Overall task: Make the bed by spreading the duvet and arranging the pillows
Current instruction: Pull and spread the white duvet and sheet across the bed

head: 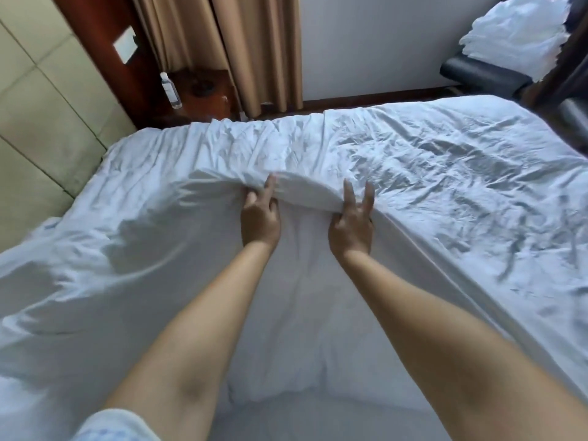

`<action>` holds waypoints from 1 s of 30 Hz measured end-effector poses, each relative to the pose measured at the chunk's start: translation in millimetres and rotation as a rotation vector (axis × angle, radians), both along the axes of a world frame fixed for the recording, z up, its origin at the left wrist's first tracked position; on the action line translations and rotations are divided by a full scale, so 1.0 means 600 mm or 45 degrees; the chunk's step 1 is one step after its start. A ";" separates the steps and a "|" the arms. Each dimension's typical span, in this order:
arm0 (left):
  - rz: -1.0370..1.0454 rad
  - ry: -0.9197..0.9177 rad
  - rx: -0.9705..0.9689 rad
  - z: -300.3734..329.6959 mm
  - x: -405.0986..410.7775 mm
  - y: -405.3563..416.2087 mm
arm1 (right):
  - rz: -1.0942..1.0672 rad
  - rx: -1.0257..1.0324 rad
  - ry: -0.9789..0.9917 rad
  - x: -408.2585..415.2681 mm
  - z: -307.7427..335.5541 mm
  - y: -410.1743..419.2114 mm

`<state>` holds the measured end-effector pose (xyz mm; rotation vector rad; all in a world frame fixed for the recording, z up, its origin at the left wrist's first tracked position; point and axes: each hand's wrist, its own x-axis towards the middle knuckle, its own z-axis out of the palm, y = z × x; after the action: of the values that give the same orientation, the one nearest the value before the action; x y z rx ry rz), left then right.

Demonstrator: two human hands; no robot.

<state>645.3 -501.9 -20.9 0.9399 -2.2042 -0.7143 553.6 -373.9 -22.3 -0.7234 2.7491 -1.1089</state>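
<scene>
The one duvet (413,173) lay across the bed (79,198), rumpled and with the stretch nearest the headboard (38,128) uncovered, so I judged the spreading about half done. No pillows lay on the bed; one white heap (515,36) sat beyond its foot. Two hands, left hand (259,214) and right hand (351,224), pinched the duvet's raised edge mid-bed.
</scene>
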 end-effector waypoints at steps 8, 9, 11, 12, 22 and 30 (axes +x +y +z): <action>-0.404 -1.054 -0.088 -0.068 0.067 0.029 | 0.515 0.552 -0.032 0.032 -0.085 0.062; -0.422 -1.089 -0.109 -0.075 0.084 0.036 | 0.547 0.586 -0.032 0.046 -0.092 0.070; -0.445 -1.163 -0.149 -0.080 0.119 0.043 | 0.585 0.652 -0.052 0.072 -0.103 0.088; -0.455 -1.204 -0.167 -0.079 0.137 0.045 | 0.595 0.678 -0.047 0.087 -0.106 0.098; -0.461 -1.277 -0.198 -0.031 0.280 0.100 | 0.643 0.788 0.055 0.225 -0.054 0.166; -0.596 -1.060 -0.269 -0.054 0.317 0.209 | 0.515 0.831 0.075 0.306 -0.057 0.272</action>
<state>835.8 -376.5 -53.0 0.6732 -3.2229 -0.2736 737.3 -210.6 -56.3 -1.1213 2.5792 -0.0978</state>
